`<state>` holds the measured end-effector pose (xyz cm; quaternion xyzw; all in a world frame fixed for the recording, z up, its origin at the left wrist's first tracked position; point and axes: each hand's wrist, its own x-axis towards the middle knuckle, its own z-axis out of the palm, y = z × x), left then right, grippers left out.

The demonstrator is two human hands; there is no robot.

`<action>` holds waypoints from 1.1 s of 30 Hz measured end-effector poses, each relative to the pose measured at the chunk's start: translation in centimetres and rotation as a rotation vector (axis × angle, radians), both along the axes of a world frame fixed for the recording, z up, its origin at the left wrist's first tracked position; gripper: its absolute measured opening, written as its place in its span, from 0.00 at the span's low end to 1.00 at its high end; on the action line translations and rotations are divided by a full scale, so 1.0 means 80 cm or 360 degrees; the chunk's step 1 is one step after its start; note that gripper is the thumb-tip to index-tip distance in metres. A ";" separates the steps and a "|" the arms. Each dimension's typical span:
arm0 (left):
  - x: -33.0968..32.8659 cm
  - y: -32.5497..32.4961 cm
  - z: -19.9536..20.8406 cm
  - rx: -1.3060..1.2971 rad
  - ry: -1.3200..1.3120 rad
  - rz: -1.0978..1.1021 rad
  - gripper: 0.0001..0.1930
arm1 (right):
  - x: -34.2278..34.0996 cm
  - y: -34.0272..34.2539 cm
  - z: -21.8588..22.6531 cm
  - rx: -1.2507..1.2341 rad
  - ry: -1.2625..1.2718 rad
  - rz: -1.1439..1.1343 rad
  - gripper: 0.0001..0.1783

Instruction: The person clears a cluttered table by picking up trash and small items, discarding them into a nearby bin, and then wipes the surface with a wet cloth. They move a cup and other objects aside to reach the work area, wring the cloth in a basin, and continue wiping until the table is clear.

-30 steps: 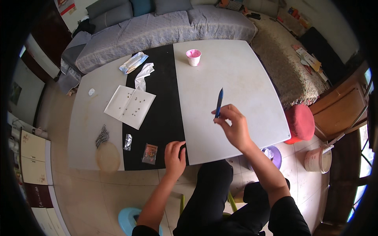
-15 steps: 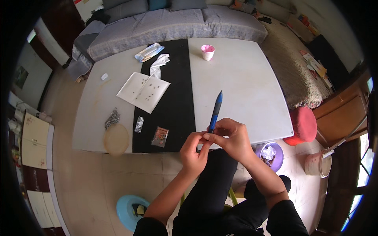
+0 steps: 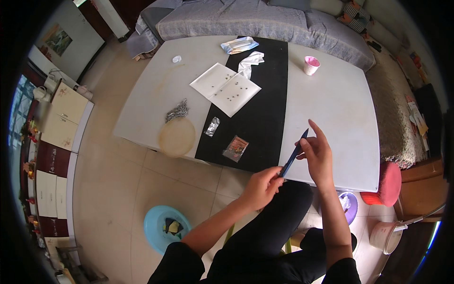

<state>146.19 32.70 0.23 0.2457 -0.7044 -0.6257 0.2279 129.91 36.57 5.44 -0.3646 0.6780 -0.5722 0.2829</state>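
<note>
A dark blue pen slants up and to the right over the near edge of the table. My left hand is closed around its lower end. Thumb and a fingertip of my right hand sit on either side of the pen near its upper, pointed end, while the index finger stretches upward. Nearest on the table, left of the hands, lies a small clear packet with reddish contents. An open white booklet or folded sheet with several small dark bits on it lies farther back.
On the table are a silvery wrapper, a round tan disc, a grey chain-like heap, a white tissue, a wipes pack and a pink-white cup. Floor: blue basin, purple bin, red stool.
The view has swung left, so the table appears farther right. The pen has tilted to the right. My hands have drawn apart along it, the right index finger now extended.
</note>
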 end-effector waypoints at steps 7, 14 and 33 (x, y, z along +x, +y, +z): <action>0.095 -0.160 -0.069 -0.0266 -0.0399 0.1102 0.08 | -0.024 0.031 -0.039 0.0260 0.0185 0.0072 0.22; 0.118 -0.236 -0.086 -0.0372 -0.0911 0.1085 0.09 | -0.034 0.071 -0.082 0.0475 0.0053 0.0045 0.15; 0.273 -0.249 -0.132 -0.0133 -0.0885 0.1759 0.14 | -0.044 0.100 -0.093 0.0518 0.0049 -0.0106 0.12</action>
